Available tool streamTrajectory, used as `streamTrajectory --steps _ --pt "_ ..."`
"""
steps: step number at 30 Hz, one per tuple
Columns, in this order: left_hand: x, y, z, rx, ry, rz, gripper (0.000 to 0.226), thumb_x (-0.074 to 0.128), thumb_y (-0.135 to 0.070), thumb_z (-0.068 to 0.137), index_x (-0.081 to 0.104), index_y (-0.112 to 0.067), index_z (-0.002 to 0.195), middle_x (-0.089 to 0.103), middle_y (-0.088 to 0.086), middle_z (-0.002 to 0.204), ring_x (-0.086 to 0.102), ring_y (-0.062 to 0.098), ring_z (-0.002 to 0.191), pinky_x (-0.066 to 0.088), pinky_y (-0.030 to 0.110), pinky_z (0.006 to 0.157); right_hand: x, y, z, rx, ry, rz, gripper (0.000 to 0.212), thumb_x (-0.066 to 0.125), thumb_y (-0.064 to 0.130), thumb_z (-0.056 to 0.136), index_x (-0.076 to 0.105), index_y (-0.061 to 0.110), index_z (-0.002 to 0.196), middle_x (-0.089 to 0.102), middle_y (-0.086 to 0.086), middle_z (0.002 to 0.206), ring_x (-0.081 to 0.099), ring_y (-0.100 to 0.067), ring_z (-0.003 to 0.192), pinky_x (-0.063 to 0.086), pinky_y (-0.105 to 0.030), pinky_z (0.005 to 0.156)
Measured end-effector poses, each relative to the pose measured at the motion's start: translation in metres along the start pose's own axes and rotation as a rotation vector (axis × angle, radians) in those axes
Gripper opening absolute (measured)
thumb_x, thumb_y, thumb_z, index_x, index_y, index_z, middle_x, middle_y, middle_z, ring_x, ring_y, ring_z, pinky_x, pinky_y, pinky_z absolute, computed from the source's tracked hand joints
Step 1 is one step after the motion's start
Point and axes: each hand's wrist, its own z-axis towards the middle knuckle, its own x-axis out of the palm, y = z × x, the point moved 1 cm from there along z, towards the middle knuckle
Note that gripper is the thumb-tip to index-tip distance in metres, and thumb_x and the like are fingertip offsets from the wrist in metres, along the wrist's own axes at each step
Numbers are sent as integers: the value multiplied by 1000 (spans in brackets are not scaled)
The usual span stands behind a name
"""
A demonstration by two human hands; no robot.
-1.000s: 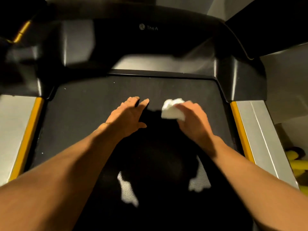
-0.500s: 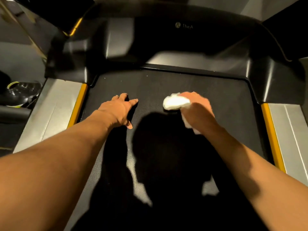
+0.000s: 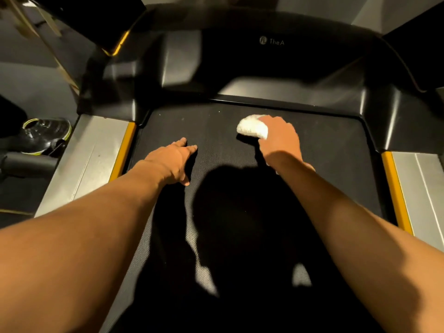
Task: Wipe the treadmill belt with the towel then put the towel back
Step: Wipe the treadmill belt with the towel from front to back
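Note:
The black treadmill belt [image 3: 216, 126] fills the middle of the view, with my shadow across its near half. My right hand [image 3: 280, 139] presses a bunched white towel [image 3: 252, 127] onto the belt near its front end, fingers closed over it. My left hand [image 3: 173, 159] lies flat on the belt to the left, fingers spread, holding nothing.
Silver side rails [image 3: 91, 159] with yellow strips [image 3: 122, 152] flank the belt on both sides. The black motor hood [image 3: 271, 42] with a logo rises ahead. A dark shoe [image 3: 40, 135] sits on the floor at the left.
My right hand has pushed the towel forward toward the motor hood. The left hand stays flat on the belt, and the view has shifted left.

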Motion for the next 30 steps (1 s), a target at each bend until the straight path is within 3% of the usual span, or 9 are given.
streamTrajectory --steps 3,6,10,15,20,24,26,28,30 --pt "-8 9 -3 41 -1 18 95 77 -28 79 18 -23 154 9 5 162 24 28 145 27 39 117 -4 31 -42 -278 230 -129 44 51 11 94 52 17 137 56 -9 131 52 -34 122 44 -42 98" --pt "-4 23 -11 21 -20 129 88 74 -34 81 22 -28 152 18 4 160 36 31 139 35 44 112 -4 50 -59 -577 223 -148 43 53 11 90 59 27 129 61 -2 121 59 -28 112 48 -37 90" --pt "7 40 -16 -111 -27 153 95 74 -47 78 20 -24 152 27 11 153 43 37 132 42 49 105 -17 66 2 -579 192 -64 43 51 9 84 65 35 115 59 5 102 56 -15 69 43 -27 61" --pt "-2 45 -14 -94 54 62 104 79 -42 75 15 -22 154 19 13 158 33 38 139 35 48 112 24 76 3 -541 212 -267 46 48 18 74 59 28 118 60 1 119 59 -29 105 48 -45 91" --pt "7 55 -16 -77 78 -30 112 81 -26 75 2 -29 155 -8 8 162 18 35 146 26 44 117 52 80 -67 -885 114 -25 40 68 7 71 69 26 106 69 -3 104 67 -30 89 55 -41 79" --pt "10 59 -19 -53 46 -11 105 77 -16 79 6 -30 155 -6 9 162 22 37 144 30 44 115 48 94 0 -386 27 -17 49 52 10 86 56 25 132 62 -7 121 58 -33 111 50 -42 91" --pt "6 59 -20 -52 50 -8 102 76 -15 80 8 -28 155 -3 10 162 24 37 144 29 44 115 48 103 6 -327 25 -31 50 49 8 85 53 22 133 59 -10 123 56 -35 113 48 -45 93" --pt "5 58 -20 -48 46 0 99 77 -16 80 13 -24 155 4 11 162 27 36 142 31 43 115 55 110 -15 -473 86 -201 40 43 16 78 57 30 113 60 -6 109 60 -30 103 46 -44 90" --pt "6 61 -20 -59 -3 19 87 76 -19 80 26 -18 152 23 13 157 36 33 138 35 41 112 63 112 -54 -786 113 -184 34 38 28 76 60 34 100 62 3 99 62 -25 90 48 -40 84"
